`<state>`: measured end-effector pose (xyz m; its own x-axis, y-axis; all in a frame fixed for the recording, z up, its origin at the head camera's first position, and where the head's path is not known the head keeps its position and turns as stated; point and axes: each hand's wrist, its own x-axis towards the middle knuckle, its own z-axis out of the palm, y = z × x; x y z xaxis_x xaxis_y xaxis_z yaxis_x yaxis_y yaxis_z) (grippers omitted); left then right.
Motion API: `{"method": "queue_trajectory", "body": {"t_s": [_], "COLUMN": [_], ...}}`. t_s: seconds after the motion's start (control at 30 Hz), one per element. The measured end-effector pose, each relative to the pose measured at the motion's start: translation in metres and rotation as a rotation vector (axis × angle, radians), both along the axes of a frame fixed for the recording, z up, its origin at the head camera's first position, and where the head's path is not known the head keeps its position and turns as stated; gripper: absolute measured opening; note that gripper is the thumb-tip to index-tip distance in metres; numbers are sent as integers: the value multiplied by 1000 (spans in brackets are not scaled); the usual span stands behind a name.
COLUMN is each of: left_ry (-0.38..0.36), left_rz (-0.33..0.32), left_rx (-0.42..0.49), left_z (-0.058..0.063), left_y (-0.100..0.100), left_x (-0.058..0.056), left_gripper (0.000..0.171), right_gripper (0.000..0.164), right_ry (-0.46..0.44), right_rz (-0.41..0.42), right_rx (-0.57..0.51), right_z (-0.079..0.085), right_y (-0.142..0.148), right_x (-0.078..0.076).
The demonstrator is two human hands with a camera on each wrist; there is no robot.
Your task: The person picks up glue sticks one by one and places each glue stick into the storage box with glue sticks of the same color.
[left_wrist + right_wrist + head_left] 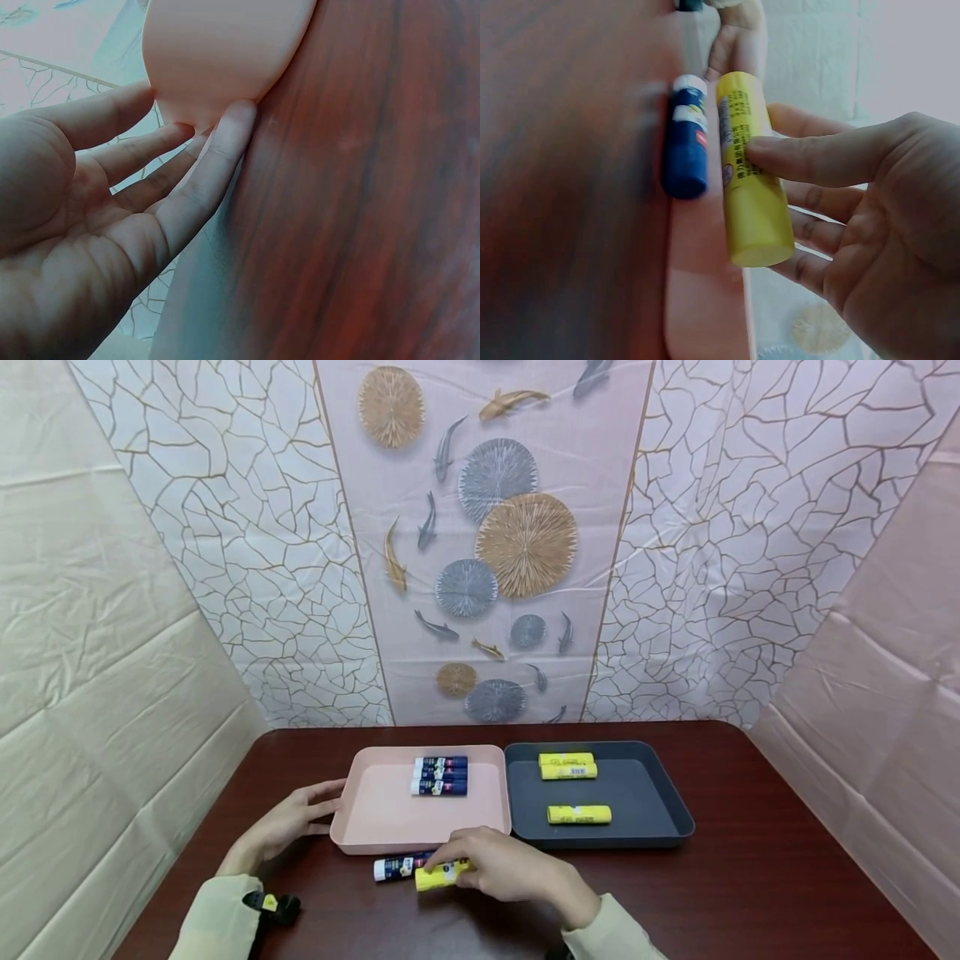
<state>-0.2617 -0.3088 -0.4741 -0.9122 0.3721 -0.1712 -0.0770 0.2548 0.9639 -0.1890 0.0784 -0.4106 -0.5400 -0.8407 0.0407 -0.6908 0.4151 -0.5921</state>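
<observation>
My right hand (pixel 498 864) pinches a yellow glue stick (pixel 438 875) between thumb and fingers, in front of the pink tray. In the right wrist view the yellow glue stick (pixel 754 202) shows its printed label, with the thumb across it. Just behind it a dark blue glue stick (pixel 401 866) with a white end lies on the table, partly hidden in the head view. My left hand (pixel 288 822) touches the left side of the pink tray (pixel 375 818) with straight fingertips. The left wrist view shows these fingers (pixel 202 176) against the tray's outer wall.
Several dark blue glue sticks (pixel 440 774) lie side by side in the pink tray. A dark grey tray (pixel 645 827) adjoins it on the right, holding a pair of yellow glue sticks (pixel 567 766) and a separate yellow one (pixel 579 814). A patterned cloth (pixel 480 635) hangs behind the table (pixel 750 877).
</observation>
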Motion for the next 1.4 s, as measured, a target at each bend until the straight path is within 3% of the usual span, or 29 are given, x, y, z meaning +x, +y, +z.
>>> {"method": "queue_trajectory", "body": {"t_s": [0.23,0.9,1.23,1.4], "left_ry": [-7,-14,-13,-7], "left_rz": [9,28,13,10], "left_rx": [-10,-14,-2,0], "left_z": [1,0,-1,-1], "left_y": [0,-3,-1,-1], "left_x": [-2,0,0,0], "left_gripper": [65,67,66,66], "right_gripper": [38,40,42,43], "right_ry": [-39,-72,-1,-8], "right_rz": [-46,-149,-212,-238], "right_rx": [6,-58,-18,-10], "right_z": [12,25,29,32], "right_y": [14,35,76,96], "right_x": [-5,-19,-29,-31]}}
